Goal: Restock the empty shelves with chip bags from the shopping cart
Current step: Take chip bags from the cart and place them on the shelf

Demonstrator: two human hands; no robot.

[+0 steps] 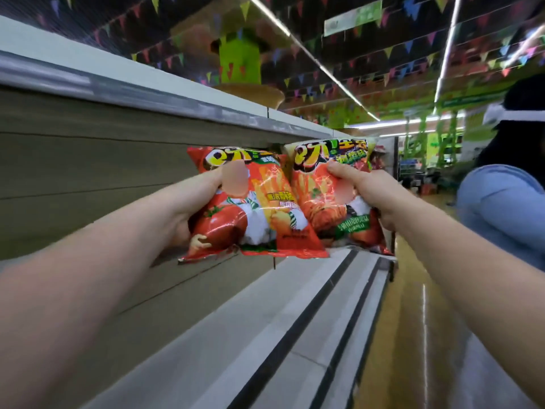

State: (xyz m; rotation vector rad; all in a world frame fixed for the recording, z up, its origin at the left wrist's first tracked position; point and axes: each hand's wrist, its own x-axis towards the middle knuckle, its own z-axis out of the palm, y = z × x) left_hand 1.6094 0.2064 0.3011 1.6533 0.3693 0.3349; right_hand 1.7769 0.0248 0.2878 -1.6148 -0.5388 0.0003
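Note:
Two red chip bags are held side by side, upright, above an empty grey shelf (259, 314). My left hand (191, 208) grips the left chip bag (256, 214) from its left edge, fingers hidden behind the bag. My right hand (365, 187) grips the right chip bag (333, 202) along its right side, thumb pressed on its front. The bags touch at their inner edges. The shopping cart is out of view.
An upper shelf (132, 84) runs overhead along the left, with a beige back panel (88, 172) behind the bags. Lower shelf edges (348, 305) step out toward the yellow aisle floor (413, 290). A person in a blue top (507, 208) stands at the right.

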